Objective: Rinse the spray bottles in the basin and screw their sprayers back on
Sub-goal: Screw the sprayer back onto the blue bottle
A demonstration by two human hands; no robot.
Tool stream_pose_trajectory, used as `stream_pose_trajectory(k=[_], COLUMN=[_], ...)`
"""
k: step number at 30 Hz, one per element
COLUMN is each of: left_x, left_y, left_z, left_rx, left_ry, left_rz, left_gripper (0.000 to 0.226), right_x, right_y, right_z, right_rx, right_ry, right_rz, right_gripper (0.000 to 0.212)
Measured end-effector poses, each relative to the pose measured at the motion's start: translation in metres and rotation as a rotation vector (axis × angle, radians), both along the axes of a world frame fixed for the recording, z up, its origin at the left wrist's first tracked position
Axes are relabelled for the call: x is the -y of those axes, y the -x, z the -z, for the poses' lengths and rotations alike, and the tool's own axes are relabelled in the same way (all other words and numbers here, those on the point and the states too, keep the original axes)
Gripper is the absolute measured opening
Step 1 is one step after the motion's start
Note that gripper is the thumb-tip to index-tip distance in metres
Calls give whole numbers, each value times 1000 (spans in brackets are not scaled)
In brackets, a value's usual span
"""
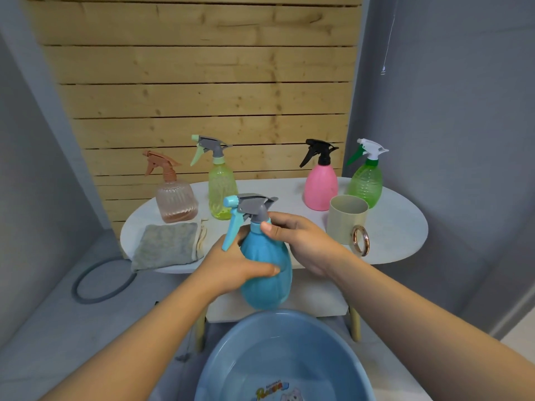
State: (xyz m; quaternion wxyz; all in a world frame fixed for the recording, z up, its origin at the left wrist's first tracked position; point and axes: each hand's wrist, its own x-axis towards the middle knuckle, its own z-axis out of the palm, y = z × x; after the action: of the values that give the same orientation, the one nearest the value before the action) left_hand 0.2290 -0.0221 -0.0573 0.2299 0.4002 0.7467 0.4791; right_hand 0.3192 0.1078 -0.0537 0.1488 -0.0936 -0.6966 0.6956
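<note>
Head view: both hands [231, 264] [301, 241] gripping blue bottle [267, 273] above basin [231, 342] rim, before table edge.

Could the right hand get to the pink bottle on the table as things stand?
Probably not yet: the right hand grips the blue bottle at its neck. Once freed, the path to the pink bottle looks open.

We note a folded grey cloth [168, 246] and a beige mug [346, 219] (gold ring handle) on the white oval table [399, 227]; a grey hose [98, 285] lies on the floor.
</note>
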Motion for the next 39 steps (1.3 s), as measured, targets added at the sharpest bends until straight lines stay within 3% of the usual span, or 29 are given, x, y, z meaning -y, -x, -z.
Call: stream_pose_trajectory(k=[3, 7, 9, 12, 14, 18, 21, 24, 26, 29, 34, 37, 39], left_x=[-3, -11, -13, -13, -12, -14, -15, -15, -16, -18, -17, -17, -16], left_y=[-3, -8, -8, -5, -4, -6, -5, -5, -6, -9, -9, -5, -6], left_z=[0, 3, 3, -1, -4, -4, -1, -1, -1, -1, -3, -4, -4], left_rx=[8, 44, 65, 52, 42, 55, 78, 62, 65, 66, 62, 56, 48], left_ry=[-24, -82, -92, -81, -97, -107, -101, -112, -128, -152, -158, -160, -153], left_rz=[-57, -92, -117, -114, -106, -114, -114, -135, -158, -158, -149, -151, -160], left_gripper=[57, 52, 58, 65, 64, 57, 60, 63, 61, 57, 64, 67, 58], right_x=[10, 19, 18, 16, 16, 19, 20, 22, 27, 31, 29, 26, 26], right_y=[2, 13, 10, 3, 2, 10, 10, 8, 11, 15, 11, 12, 13], right_z=[-1, 7, 4, -3, -5, 1, 2, -2, -2, 3, 1, -2, 0], right_rx=[-59, -35, -52, -97, -123, -101, -82, -116, -134, -157, -144, -186, -220], right_ry=[-25, -100, -96, -17, -42, -114, -37, -1, -89, -22, 197, 58, -85], right_rz=[190, 440, 393, 228, 250, 430, 372, 326, 406, 518, 394, 385, 439], right_gripper=[28, 47, 46, 25, 19, 35, 45, 15, 26, 49, 10, 4, 14])
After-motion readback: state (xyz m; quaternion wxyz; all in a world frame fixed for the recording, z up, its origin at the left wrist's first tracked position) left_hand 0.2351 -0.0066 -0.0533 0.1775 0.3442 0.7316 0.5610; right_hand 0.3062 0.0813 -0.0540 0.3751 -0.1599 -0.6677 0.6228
